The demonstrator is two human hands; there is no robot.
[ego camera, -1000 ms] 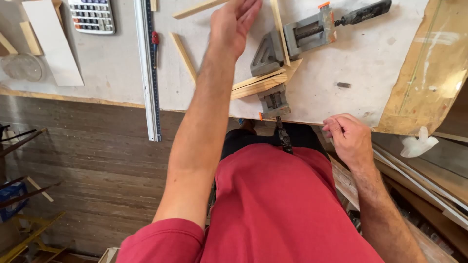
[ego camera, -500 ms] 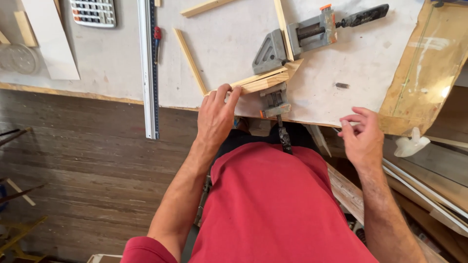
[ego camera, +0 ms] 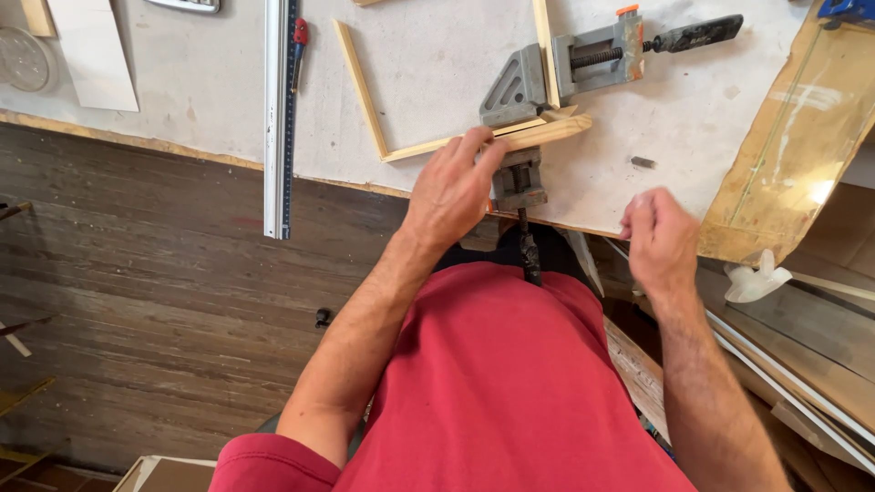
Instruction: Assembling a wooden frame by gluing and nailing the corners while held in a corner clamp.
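Observation:
My left hand reaches onto the white worktop, and its fingertips press on a thin wooden strip. That strip lies in a grey corner clamp, where it meets a second strip at a right angle. The clamp's lower screw handle hangs over the table edge, just right of my left hand. My right hand hovers at the table edge right of the clamp. Its fingers are bunched and blurred, and nothing shows in them.
A long metal ruler overhangs the table edge at the left, with a red-tipped tool beside it. Another loose strip lies nearby. A rough wooden slab stands at the right, a white plastic piece below it.
My left hand pulled back from the far side of the table and settled on the clamped strip. My right hand lifted slightly from the table edge and its fingers drew together.

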